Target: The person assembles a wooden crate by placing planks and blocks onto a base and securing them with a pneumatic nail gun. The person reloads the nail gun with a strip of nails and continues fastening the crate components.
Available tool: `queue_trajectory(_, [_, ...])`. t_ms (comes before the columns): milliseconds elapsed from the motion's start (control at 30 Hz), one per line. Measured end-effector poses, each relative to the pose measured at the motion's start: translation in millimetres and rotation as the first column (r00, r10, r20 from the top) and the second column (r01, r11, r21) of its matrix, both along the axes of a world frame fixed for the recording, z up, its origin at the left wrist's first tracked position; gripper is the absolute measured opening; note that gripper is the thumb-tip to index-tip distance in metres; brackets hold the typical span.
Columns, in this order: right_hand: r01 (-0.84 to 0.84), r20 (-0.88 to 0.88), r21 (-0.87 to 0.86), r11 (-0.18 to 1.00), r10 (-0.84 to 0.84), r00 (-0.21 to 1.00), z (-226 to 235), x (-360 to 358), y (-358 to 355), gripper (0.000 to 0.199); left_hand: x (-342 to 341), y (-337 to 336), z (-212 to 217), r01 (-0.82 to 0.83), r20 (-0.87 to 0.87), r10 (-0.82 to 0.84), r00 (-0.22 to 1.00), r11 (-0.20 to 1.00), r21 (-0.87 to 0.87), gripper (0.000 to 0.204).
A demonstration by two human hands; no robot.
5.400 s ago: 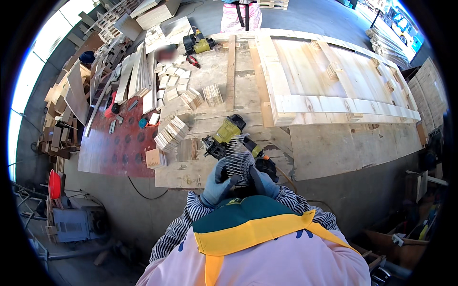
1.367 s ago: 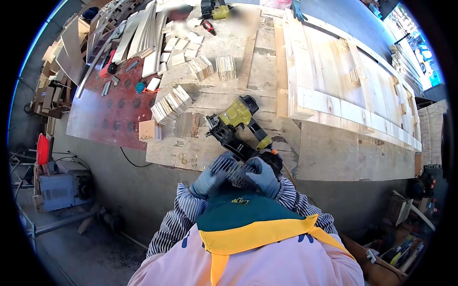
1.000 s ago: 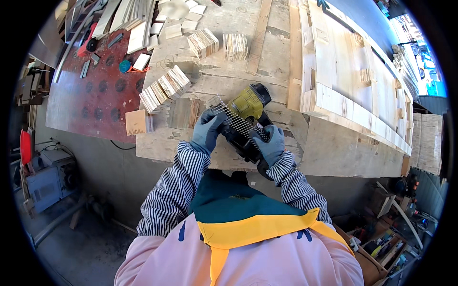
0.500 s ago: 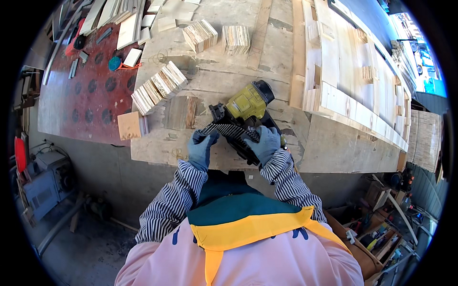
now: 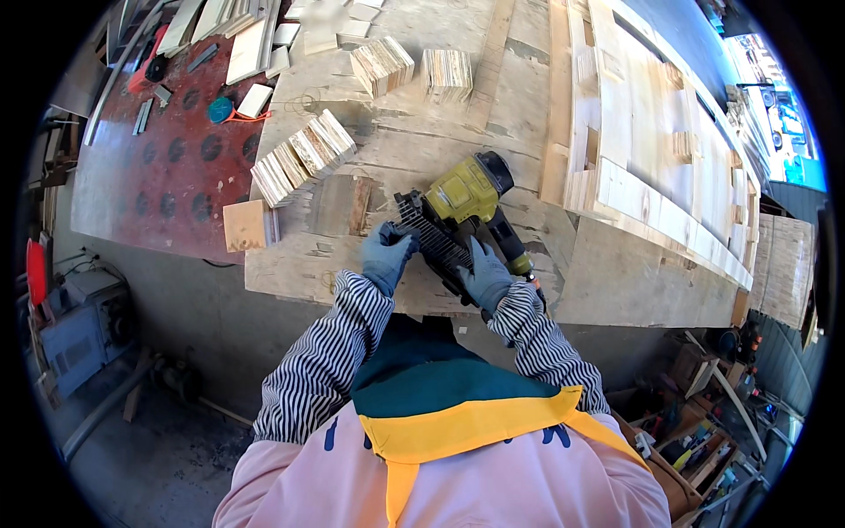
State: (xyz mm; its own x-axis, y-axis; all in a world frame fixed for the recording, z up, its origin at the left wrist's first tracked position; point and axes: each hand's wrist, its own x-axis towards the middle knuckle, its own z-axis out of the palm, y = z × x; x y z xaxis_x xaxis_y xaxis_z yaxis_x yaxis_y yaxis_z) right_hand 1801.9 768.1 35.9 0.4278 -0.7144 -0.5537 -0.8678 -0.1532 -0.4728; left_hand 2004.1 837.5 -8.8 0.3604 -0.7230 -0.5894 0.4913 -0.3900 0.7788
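Note:
A yellow and black nail gun [image 5: 466,198] lies on its side on the plywood bench [image 5: 396,158], near its front edge. My left hand [image 5: 387,253], in a blue-grey glove, is at the front end of the gun's long black magazine [image 5: 431,239]. My right hand [image 5: 484,275], also gloved, grips the magazine near the handle. Both striped sleeves reach in from below.
Stacks of small plywood blocks [image 5: 304,154] sit left of the gun, with more blocks [image 5: 414,70] further back. A red perforated table [image 5: 158,150] holds small tools. Long wooden panels [image 5: 651,158] fill the right side. A grey machine [image 5: 79,317] stands on the floor at left.
The view has closed in on the bench. My hands went from my chest out to the nail gun, and now both are on its magazine.

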Motion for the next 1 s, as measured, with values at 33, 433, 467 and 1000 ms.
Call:
queue_trajectory(33, [0.032,0.080,-0.036,0.999,-0.029,0.996,-9,-6,4,0.060,0,0,-6,0.011,0.006,-0.011,1.000,1.000,-0.017,0.008])
queue_trajectory(433, [0.399,0.523,0.281,0.873,-0.488,0.699,-30,-29,24,0.046,-13,-12,-1,0.133,0.029,-0.143,0.989,0.968,0.213,0.006])
queue_trajectory(467, [0.412,0.536,0.260,0.873,-0.486,0.690,-30,-30,25,0.043,-16,-15,3,0.144,0.036,-0.157,0.987,0.961,0.237,0.006])
queue_trajectory(1000, [0.455,0.506,-0.100,0.885,-0.349,0.789,-25,-13,24,0.027,-15,-26,14,0.182,-0.193,-0.111,0.975,0.897,0.404,0.033])
